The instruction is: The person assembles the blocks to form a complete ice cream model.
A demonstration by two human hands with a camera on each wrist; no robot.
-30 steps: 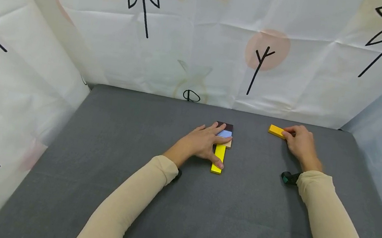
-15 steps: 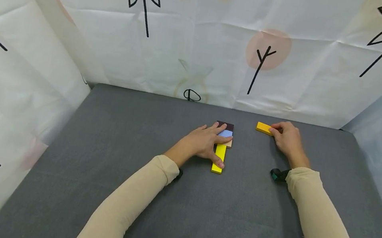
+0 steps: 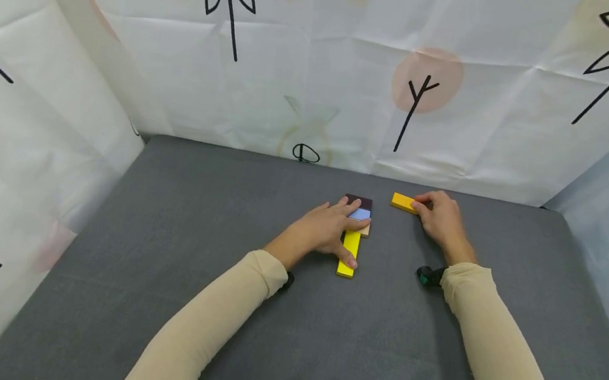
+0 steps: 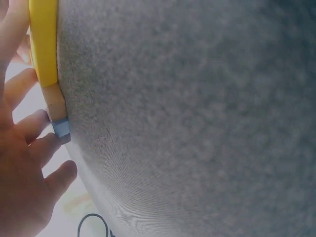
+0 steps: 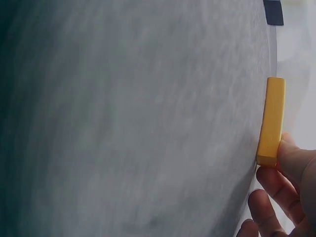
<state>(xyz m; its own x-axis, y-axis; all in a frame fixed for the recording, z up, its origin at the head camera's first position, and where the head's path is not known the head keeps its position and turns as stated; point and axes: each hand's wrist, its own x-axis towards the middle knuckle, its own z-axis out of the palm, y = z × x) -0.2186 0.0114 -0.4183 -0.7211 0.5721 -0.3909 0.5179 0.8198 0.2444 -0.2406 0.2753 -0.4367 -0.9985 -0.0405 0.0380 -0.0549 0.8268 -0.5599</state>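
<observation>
My left hand (image 3: 324,228) rests with spread fingers over a short row of wooden blocks. A dark brown block (image 3: 362,203), a light blue block (image 3: 361,213) and a beige block (image 3: 365,230) lie side by side under its fingers, partly covered. Its thumb touches a bright yellow block (image 3: 352,244), which extends from the beige one towards the near side. To the right, the thumb and fingers of my right hand (image 3: 441,221) pinch one end of an orange-yellow block (image 3: 403,202). In the right wrist view this block (image 5: 272,121) is held low over the cloth, its far end free.
A grey cloth (image 3: 377,341) covers the table. White printed curtains (image 3: 352,93) stand behind it and along both sides, close to its back edge. In the right wrist view a dark block end (image 5: 274,12) shows beyond the held block.
My right hand has moved left with the orange-yellow block, bringing it nearer to the row of blocks. The left hand has stayed in place on the row.
</observation>
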